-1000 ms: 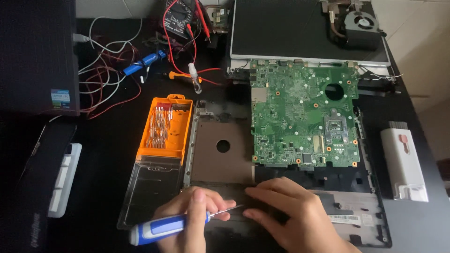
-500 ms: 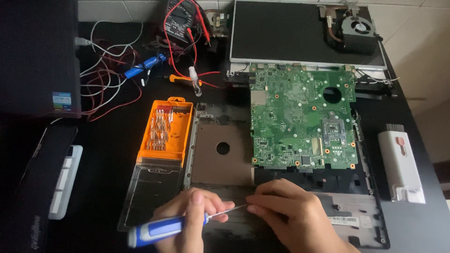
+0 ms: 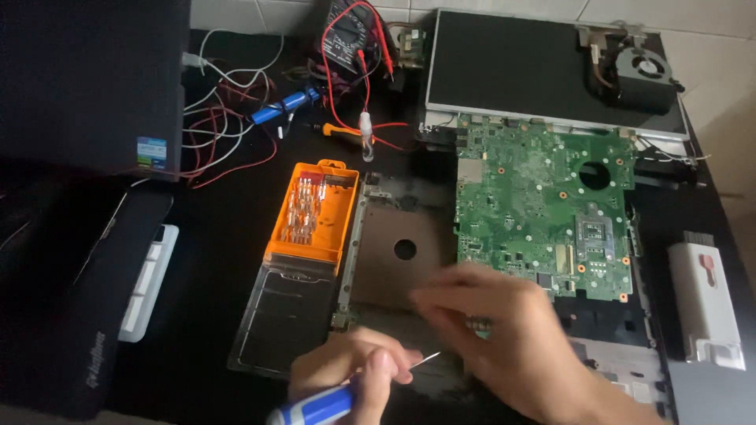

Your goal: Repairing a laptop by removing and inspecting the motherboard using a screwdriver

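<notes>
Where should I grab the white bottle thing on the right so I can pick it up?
Probably grip the white bottle-shaped tool across its long flat sides, near the middle, coming straight down from above. It lies flat on the black table, lengthwise away from you, with free space on both sides for fingers.

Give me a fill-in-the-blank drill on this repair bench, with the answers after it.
1. The left hand holds a screwdriver with a blue and ____ handle.
2. The tray of bits is ____ in colour.
3. The circuit board is ____.
4. The right hand lies ____ the left hand.

Answers: white; orange; green; right of
</notes>
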